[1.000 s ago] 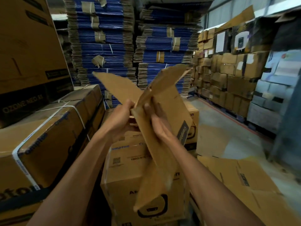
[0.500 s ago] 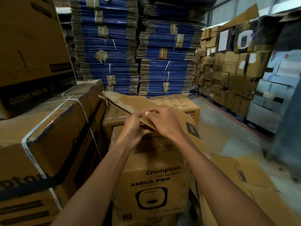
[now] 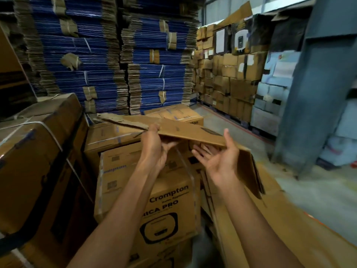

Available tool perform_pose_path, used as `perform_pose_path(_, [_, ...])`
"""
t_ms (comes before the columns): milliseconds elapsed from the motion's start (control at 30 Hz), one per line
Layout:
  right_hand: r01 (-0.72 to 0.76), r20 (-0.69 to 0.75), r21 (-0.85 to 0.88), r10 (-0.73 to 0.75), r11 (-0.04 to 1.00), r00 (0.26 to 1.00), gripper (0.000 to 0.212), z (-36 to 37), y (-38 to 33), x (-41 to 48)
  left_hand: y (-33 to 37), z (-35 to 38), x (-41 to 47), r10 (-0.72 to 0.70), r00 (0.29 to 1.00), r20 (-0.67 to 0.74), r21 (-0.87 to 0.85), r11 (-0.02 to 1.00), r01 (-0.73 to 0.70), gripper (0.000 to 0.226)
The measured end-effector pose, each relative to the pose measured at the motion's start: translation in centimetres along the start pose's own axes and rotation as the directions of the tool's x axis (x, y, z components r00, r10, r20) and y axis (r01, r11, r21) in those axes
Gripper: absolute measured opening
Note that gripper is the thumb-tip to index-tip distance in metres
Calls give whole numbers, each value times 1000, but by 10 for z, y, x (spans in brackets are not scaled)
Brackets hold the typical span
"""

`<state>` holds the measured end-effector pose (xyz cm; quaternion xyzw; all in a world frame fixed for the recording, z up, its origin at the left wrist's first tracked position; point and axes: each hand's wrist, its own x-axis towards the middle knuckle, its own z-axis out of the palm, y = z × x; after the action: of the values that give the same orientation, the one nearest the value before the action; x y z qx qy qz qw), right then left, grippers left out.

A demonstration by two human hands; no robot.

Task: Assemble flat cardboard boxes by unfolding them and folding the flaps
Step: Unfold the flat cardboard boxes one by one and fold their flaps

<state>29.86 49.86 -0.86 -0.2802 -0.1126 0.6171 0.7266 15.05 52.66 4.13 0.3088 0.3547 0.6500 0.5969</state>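
Box: flat box (image 3: pixel 185 130) at mid-frame, held near level above a printed carton (image 3: pixel 168 200); its right panel hangs bent down at centre right.
Left hand: left hand (image 3: pixel 154 146) grasps the box's near edge left of centre, with a digit over the top and the rest below.
Right hand: right hand (image 3: pixel 220 161) is released, palm up, fingers straight and reaching under the near edge, thumb raised beside it. Contact with the panel is likely but I can't confirm it.
Why: the left hand looks like the anchor; the right seems set to slip between the layers and spread them, so unfolding is probably just starting and no flaps are folded yet.
Around: strapped carton (image 3: pixel 38 151) at left, blue stacks (image 3: pixel 96 64) at upper left and centre, loose sheet (image 3: pixel 289 238) at lower right.
Change: half a second back both hands pinched the near edge close together at centre. Now the right has let go and moved right, and the box lies flatter and wider. A second back it stood upright with its flaps up.
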Motion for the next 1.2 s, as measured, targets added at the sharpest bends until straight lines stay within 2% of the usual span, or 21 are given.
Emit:
perform_pose_path(67, [13, -108, 61, -7, 998, 994, 40, -11, -13, 5, -8, -1, -4, -27, 999, 22, -31, 999, 28, 18])
perform_pose_path(200, [103, -192, 7, -100, 995, 976, 20, -26, -35, 6, -24, -2, -15, -78, 993, 88, -74, 994, 85, 27])
perform_pose_path(300, [175, -176, -55, -182, 983, 967, 15, -32, -45, -1, -30, 3, -23, -91, 987, 130, -117, 987, 107, 33])
perform_pose_path(433, [251, -144, -124, -267, 960, 953, 11, -47, -65, -10, -40, 15, -39, -116, 976, 183, -154, 977, 145, 19])
perform_pose_path(567, [297, -109, -144, -313, 944, 943, 4, -69, -93, -18, -57, 35, -56, -146, 970, 193, -104, 980, 169, 14])
perform_pose_path(700, [331, -53, -153, -342, 931, 938, 15, -95, -123, -25, -85, 55, -66, -191, 970, 151, -78, 976, 205, 11])
perform_pose_path(800, [318, -45, -178, -331, 931, 943, 19, -126, -151, -26, -114, 67, -73, -308, 932, 189, -95, 939, 330, 8])
perform_pose_path(900, [273, -57, -191, -288, 943, 956, 18, -171, -174, -22, -154, 76, -81, -428, 882, 200, -117, 883, 455, 17])
perform_pose_path(1067, [142, -154, -221, -179, 965, 972, 16, -250, -190, -15, -241, 86, -97, -524, 851, 38, -181, 834, 521, 36])
perform_pose_path(1200, [-3, -236, -230, -53, 973, 970, 21, -316, -189, -10, -312, 80, -117, -559, 817, -143, -198, 825, 530, 38])
